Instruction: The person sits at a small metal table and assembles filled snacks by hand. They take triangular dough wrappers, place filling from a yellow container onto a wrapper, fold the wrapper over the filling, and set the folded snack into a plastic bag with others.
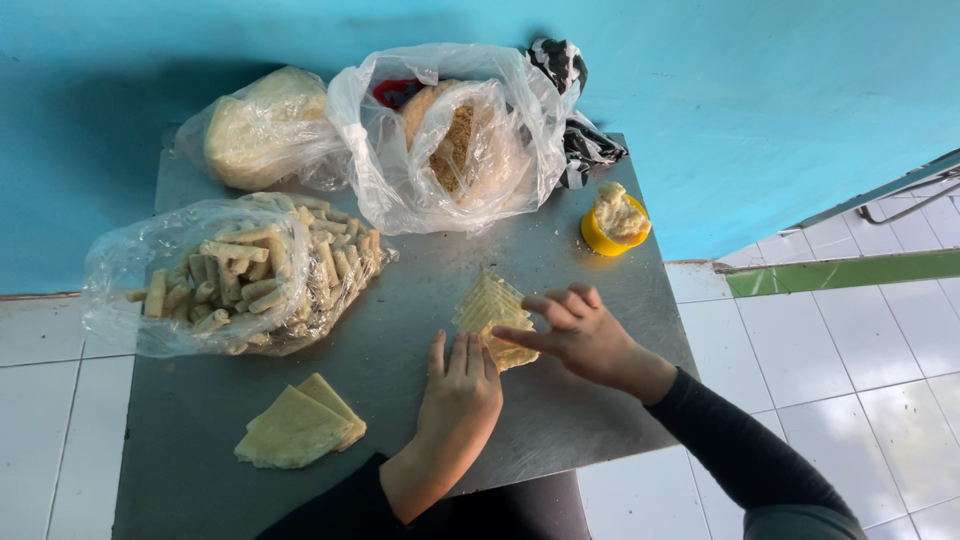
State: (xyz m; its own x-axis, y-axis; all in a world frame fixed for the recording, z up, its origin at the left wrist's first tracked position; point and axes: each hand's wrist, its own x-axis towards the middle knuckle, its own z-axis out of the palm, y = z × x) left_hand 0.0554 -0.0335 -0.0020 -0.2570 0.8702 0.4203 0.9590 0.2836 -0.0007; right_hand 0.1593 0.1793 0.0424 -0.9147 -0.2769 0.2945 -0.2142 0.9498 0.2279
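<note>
A thin pale-yellow pastry sheet (490, 305) lies on the grey metal table (560, 250), partly rolled up. My left hand (458, 385) lies flat with its fingers pressed on the sheet's near edge. My right hand (575, 330) reaches in from the right, fingertips on the sheet's right side, forefinger stretched out. Both arms wear dark sleeves. What is inside the fold is hidden by my fingers.
A stack of triangular sheets (298, 428) sits at the near left. A clear bag of finished rolls (230, 275) lies at left. Two more plastic bags (450, 135) hold pale contents at the back. A yellow cup of filling (615, 220) stands at right. White floor tiles surround the table.
</note>
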